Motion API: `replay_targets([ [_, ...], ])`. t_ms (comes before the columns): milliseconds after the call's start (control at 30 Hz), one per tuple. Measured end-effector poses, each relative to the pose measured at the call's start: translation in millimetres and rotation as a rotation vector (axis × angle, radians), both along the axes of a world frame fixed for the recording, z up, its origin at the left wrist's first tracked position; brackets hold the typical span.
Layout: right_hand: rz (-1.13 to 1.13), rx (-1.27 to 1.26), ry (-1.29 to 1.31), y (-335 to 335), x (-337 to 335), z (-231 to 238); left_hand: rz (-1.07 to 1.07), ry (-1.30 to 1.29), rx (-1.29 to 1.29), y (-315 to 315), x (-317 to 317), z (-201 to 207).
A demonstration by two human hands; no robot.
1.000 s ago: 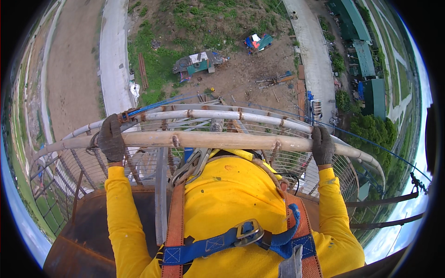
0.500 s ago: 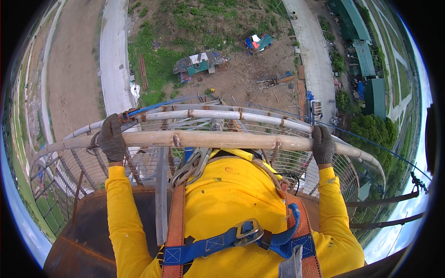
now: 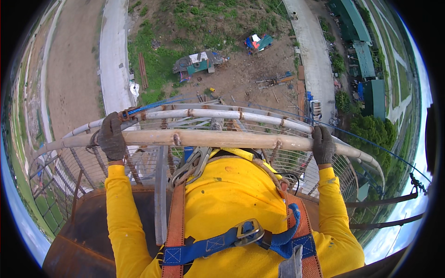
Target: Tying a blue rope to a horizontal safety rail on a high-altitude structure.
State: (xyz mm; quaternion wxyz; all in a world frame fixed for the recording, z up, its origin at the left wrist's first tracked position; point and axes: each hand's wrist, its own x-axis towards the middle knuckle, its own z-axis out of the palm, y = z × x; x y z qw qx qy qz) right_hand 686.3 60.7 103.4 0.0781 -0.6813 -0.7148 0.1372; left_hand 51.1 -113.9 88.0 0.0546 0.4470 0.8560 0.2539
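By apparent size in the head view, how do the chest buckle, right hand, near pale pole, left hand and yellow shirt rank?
1. Yellow shirt
2. Near pale pole
3. Left hand
4. Right hand, only somewhat smaller
5. Chest buckle

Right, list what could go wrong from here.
1. The gloved left hand and right hand grip the pale near pole high above the ground; if it shifted, balance might be lost.
2. The blue rope runs close by the left hand and could snag it.
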Motion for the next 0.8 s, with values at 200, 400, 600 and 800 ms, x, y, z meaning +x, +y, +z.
replay_targets([
  [200, 0.007, -0.027, -0.005, 1, 0, 2, -0.018, 0.005, 0.040, -3, -5, -6],
  [400, -0.062, -0.035, 0.261, 17, -22, 5, 0.019, -0.044, 0.001, 1, -1, 2],
  [600, 0.405, -0.646, 1.322, 3, -199, 109, 0.025, -0.045, -0.007, -4, -5, -6],
  [800, 1.391, -0.704, 1.610, 1, -297, 184, 0.012, -0.059, 0.003, 4, -9, -10],
])
